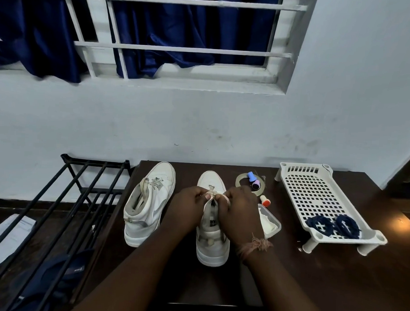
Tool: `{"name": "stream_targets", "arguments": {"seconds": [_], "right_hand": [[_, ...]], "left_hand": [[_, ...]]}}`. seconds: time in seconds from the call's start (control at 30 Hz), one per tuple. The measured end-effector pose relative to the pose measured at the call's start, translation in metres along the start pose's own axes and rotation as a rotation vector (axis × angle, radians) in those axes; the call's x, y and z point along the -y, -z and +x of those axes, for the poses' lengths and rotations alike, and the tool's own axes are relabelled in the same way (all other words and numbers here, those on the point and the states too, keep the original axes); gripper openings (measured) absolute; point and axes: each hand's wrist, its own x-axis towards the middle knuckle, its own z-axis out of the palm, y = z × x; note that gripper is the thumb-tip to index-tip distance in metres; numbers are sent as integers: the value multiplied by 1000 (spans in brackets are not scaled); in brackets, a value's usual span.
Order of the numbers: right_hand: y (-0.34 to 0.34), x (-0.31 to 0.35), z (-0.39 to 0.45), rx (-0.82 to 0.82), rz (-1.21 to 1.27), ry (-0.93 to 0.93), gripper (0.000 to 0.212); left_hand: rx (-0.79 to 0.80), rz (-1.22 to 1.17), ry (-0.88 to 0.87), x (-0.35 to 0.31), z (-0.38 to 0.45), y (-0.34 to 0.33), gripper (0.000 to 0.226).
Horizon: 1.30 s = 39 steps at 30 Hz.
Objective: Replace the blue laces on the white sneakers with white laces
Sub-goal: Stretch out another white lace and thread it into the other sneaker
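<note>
Two white sneakers stand on the dark wooden table [335,278], toes toward the wall. The left sneaker [147,207] is threaded with a white lace. Over the right sneaker [210,245], my left hand [187,206] and my right hand [240,211] each pinch a part of the white lace [211,194] just above the tongue. My hands cover most of that shoe's eyelets. Two coiled blue laces [332,225] lie in the white perforated plastic tray [315,190] at the right.
A tape roll [241,180], a small blue and purple bottle [253,179], an orange-capped tube [264,200] and a clear plastic box [270,223] sit right of the shoes. A black metal rack [63,210] stands left of the table. The wall rises just behind.
</note>
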Motion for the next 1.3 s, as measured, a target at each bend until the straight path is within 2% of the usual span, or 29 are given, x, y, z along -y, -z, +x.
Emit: {"name": "stream_targets", "arguments": {"seconds": [0.07,0.13,0.2,0.3,0.37,0.47,0.57,0.67,0.73,0.83,0.9,1.0,1.07,1.17,1.3], "right_hand": [[6,-1,1,49,-71,10,34],[16,0,4,146,17,-21,27],[30,1,8,180,122,-91,16],[45,6,13,219,262,-218,20],[50,9,14,312,478,-368,25],[53,22,12,394,761,-557,30],[57,33,7,483,851,-558,33],[61,30,4,485,757,-455,30],[64,27,4,467,742,-420,19],[63,27,2,380,751,-456,11],[59,29,-1,352,686,-402,10],[53,30,-5,318,427,-212,24],[52,31,-7,308,294,-106,23],[52,32,-7,315,246,-96,25],[52,29,-7,362,246,-144,22]], "left_hand": [[-36,12,7,-3,-2,4,16],[-87,-28,28,-6,-5,8,15],[-94,-237,103,-11,-8,13,15],[-28,-559,260,-23,-16,21,13],[17,-698,360,-30,-20,23,12],[52,-756,435,-34,-23,25,15],[139,-778,450,-39,-28,23,18],[201,-768,451,-42,-29,25,19],[240,-709,438,-38,-28,28,25],[376,-525,302,-33,-24,35,32],[447,-421,232,-33,-27,36,34],[420,-299,174,-31,-30,33,27],[319,-258,147,-26,-30,33,22],[220,-237,158,-24,-28,33,22],[299,-174,194,-31,-28,30,36]]}}
